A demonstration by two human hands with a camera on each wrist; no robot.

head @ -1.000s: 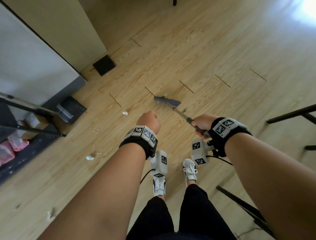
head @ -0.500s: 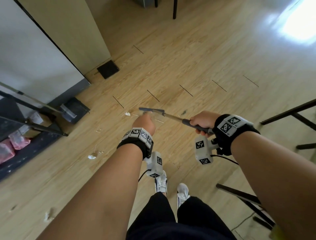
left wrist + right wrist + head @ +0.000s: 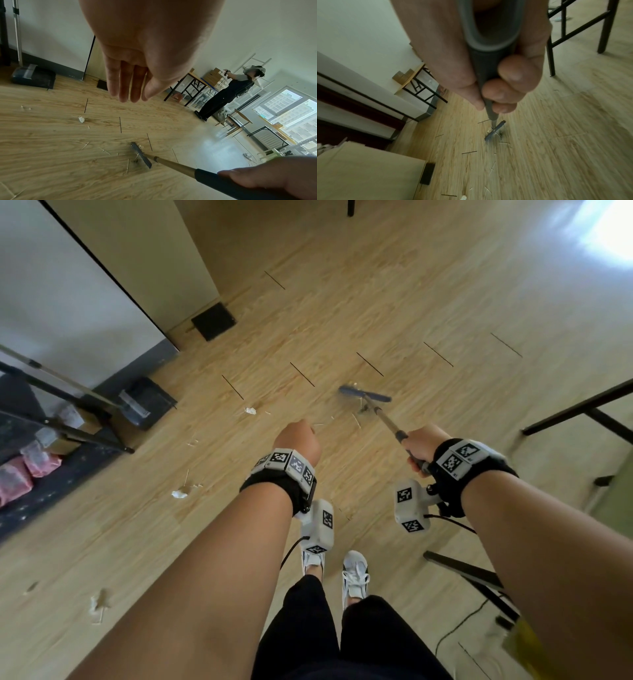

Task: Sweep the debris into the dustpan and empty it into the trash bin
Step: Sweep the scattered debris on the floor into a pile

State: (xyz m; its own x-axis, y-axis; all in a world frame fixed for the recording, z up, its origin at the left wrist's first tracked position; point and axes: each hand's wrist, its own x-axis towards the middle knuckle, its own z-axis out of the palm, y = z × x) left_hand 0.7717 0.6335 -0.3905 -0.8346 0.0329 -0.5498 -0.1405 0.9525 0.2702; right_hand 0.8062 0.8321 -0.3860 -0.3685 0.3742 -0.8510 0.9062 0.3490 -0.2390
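At the centre of the head view, on a pale wood-plank floor, a long-handled broom is held by the right hand, its fingers wrapped around the dark grip at the handle's end. The blue broom head is seen set down on the floor just above the middle of the frame, with a small dark clump and thin splinters lying right beside it. The left hand is held out to the left of the handle, apart from it; in the left wrist view its fingers are seen extended and relaxed, with nothing in them. Debris is scattered across the left half of the frame: white crumpled scraps and pale slivers near the hand, at mid-left and toward the lower left. The dark dustpan is seen at the left, standing on the floor by the wall, well apart from the broom head, its long handle slanting toward the left edge. A second person wearing headgear is visible standing at the right of the left wrist view, next to a surface stacked with boxes.
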